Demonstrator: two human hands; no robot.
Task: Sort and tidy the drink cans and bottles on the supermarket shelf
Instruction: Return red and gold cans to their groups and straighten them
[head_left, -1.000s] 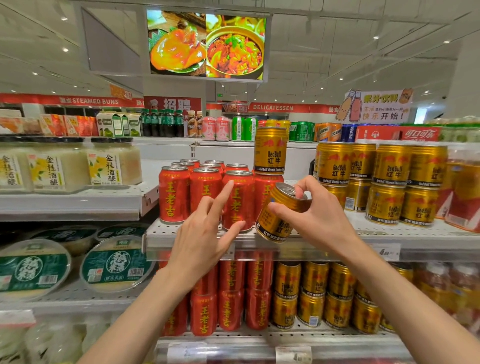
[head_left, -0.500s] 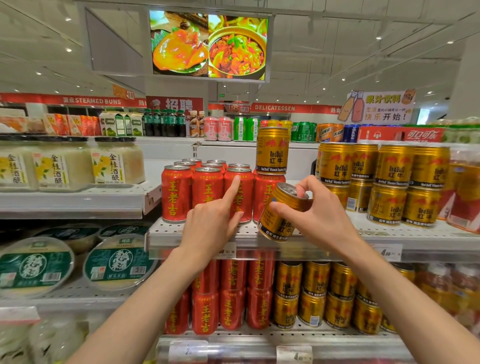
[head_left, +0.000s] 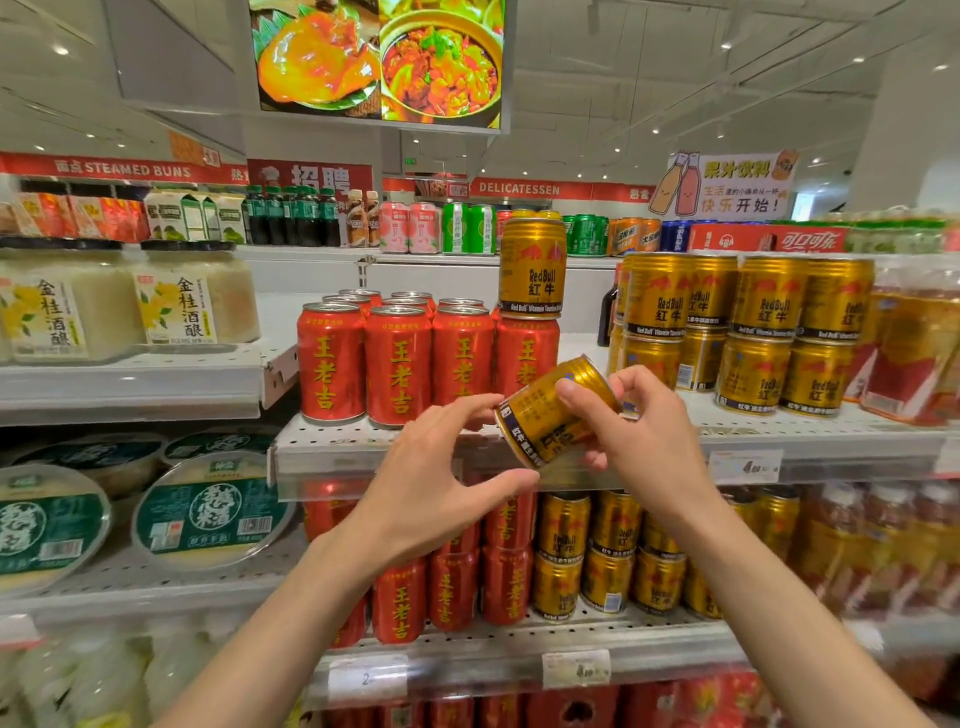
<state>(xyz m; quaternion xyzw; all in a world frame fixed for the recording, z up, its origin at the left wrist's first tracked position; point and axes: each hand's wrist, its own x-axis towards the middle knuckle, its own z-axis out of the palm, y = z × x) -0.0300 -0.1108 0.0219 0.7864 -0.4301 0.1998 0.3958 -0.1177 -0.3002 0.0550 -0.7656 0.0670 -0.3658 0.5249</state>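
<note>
My right hand (head_left: 641, 431) grips a gold Red Bull can (head_left: 545, 413), tilted with its top to the upper right, in front of the middle shelf (head_left: 332, 452). My left hand (head_left: 436, 483) has its fingertips on the can's lower left end, thumb spread beneath it. Behind the hands stand several red Wanglaoji cans (head_left: 397, 364) in rows. One gold can (head_left: 531, 267) stands upright on top of the rightmost red can (head_left: 524, 358). To the right, gold Red Bull cans (head_left: 737, 332) are stacked two high.
Jars of rice wine (head_left: 197, 296) stand on the left shelf, with round green-lidded tubs (head_left: 208, 514) below. The lower shelf holds more red cans (head_left: 447, 587) and gold cans (head_left: 608, 561). Wrapped packs (head_left: 914, 343) sit at the far right.
My left hand left the red cans and came across to the gold can's lower end. My right hand brought the can lower and tilted it further. The view moved closer.
</note>
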